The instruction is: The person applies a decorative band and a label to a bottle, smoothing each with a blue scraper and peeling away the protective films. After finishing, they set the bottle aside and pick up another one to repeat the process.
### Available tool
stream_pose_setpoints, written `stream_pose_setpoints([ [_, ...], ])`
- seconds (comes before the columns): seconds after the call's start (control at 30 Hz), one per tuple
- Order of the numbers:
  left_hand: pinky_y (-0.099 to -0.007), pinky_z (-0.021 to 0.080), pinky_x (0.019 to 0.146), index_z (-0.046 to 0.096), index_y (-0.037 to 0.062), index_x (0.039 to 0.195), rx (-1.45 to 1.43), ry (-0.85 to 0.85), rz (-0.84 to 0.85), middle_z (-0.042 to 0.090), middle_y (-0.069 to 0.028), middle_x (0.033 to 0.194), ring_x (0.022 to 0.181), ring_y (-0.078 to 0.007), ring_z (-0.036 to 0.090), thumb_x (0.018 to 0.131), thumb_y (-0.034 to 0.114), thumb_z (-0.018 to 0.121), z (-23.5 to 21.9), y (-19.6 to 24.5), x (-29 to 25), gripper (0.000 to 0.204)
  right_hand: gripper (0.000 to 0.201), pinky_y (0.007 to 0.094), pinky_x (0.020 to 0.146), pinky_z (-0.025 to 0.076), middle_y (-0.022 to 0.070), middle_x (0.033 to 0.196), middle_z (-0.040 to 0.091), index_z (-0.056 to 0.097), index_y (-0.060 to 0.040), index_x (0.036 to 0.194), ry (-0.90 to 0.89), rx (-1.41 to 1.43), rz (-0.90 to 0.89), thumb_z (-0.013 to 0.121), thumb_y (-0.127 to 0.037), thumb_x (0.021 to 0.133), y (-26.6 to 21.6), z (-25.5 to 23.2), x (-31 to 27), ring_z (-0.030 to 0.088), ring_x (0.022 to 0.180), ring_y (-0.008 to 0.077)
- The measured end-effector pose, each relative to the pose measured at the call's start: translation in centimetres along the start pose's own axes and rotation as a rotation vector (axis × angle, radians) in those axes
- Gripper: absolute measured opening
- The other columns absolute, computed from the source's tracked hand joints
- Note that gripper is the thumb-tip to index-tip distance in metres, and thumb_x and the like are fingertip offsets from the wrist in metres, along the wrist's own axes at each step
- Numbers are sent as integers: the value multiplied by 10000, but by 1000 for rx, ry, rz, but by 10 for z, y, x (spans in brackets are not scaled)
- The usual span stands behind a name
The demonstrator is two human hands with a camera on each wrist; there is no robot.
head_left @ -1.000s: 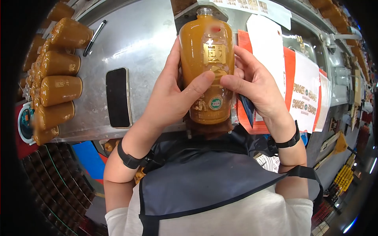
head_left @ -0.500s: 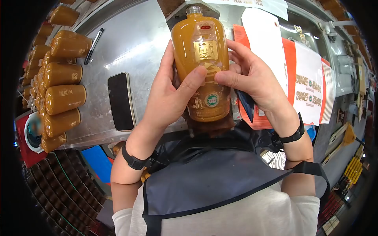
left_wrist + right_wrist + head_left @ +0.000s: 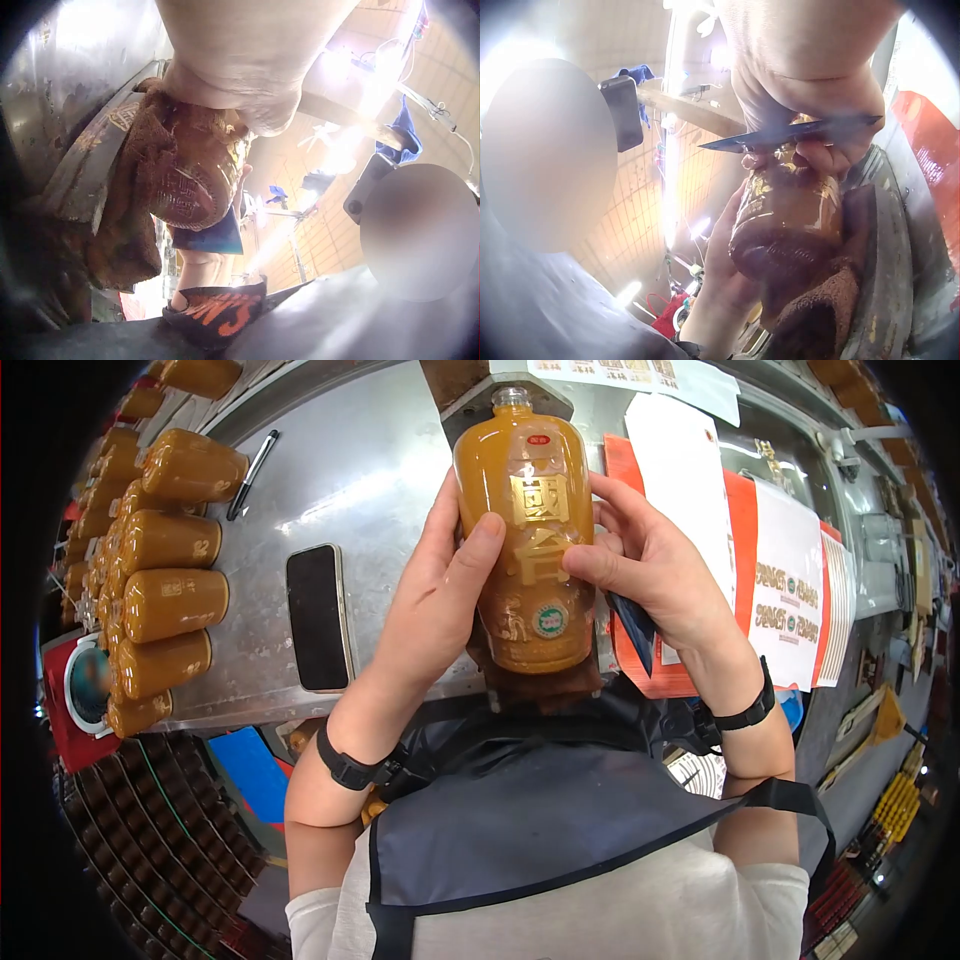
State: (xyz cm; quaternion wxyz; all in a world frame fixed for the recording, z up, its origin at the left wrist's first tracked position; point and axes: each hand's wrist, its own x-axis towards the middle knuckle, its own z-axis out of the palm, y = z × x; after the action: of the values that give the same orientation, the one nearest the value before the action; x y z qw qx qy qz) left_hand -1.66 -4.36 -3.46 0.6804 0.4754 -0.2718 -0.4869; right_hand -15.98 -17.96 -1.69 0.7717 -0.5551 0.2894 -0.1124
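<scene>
A glossy amber bottle (image 3: 485, 455) with a clear neck, gold characters and a round green-and-white emblem lies face up, its neck pointing away from me. My left hand (image 3: 425, 600) grips its left side, thumb along the front beside the lower gold character. From the right, my right hand (image 3: 675, 575) presses its thumb on that character's edge. A flat dark blue scraper (image 3: 632, 632) is tucked in the right fingers and juts out below the palm; the right wrist view shows it edge-on. Brown cloth (image 3: 139, 195) on a metal rest lies under the bottle.
On the metal table at left are a phone (image 3: 318, 618) and a pen (image 3: 252, 475). Stacked amber bottles (image 3: 175, 602) line the left edge. Right of my hands lie white paper (image 3: 680, 475), red-orange sheets (image 3: 738, 530) and gold-printed transfer sheets (image 3: 785, 630).
My left thumb has slid left and up off the lower gold character, which now shows more fully. The right thumb stays on the bottle's front, with the scraper still in that hand.
</scene>
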Motion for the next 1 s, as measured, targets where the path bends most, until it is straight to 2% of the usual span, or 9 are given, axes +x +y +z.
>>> stream_pose_setpoints([
  [0.13,-308,342,1129,218,0,1555,29,28,-3,439,-118,1479,1350,-173,436,1068,249,475,0,1,-1,605,794,190,769,465,80,1161,619,372,55,1483,-28,-69,22,802,-138,844,6,-8,2,544,741,6],
  [0.2,-305,340,1130,213,0,1557,42,49,4,436,-120,1482,1353,-170,430,1069,253,473,0,1,-1,608,793,195,817,466,81,1187,615,360,54,1490,-44,-33,-17,792,-132,851,8,-8,3,547,761,14],
  [0.4,-319,392,1093,214,-5,1545,27,20,38,470,-124,1438,1313,-174,471,1032,221,555,-1,0,0,656,793,227,923,454,84,1215,610,326,53,1506,-41,8,-4,769,-126,872,7,-6,1,580,867,33],
  [0.57,-328,429,1062,219,-7,1537,106,-4,96,494,-128,1401,1280,-181,503,975,210,654,-4,-7,3,743,800,241,947,457,101,1254,603,321,53,1508,-46,19,11,772,-131,873,7,-5,1,598,910,45],
  [0.73,-327,426,1065,215,-14,1538,86,7,77,492,-131,1405,1292,-188,496,980,213,648,-2,-5,0,742,792,247,954,460,113,1269,604,322,55,1506,-35,18,10,768,-129,878,5,-4,0,606,912,49],
  [0.83,-325,420,1072,198,-15,1546,119,27,49,481,-136,1422,1302,-192,489,979,206,649,-6,-8,0,757,779,255,952,467,126,1280,604,326,53,1505,-37,22,-5,760,-135,885,5,-6,0,624,962,83],
  [1.0,-332,412,1085,174,-10,1558,65,18,9,460,-141,1450,1309,-197,488,967,149,661,-1,-4,-1,782,763,281,965,473,146,1282,610,348,55,1489,-37,64,85,758,-185,892,0,-9,0,610,1131,171],
])
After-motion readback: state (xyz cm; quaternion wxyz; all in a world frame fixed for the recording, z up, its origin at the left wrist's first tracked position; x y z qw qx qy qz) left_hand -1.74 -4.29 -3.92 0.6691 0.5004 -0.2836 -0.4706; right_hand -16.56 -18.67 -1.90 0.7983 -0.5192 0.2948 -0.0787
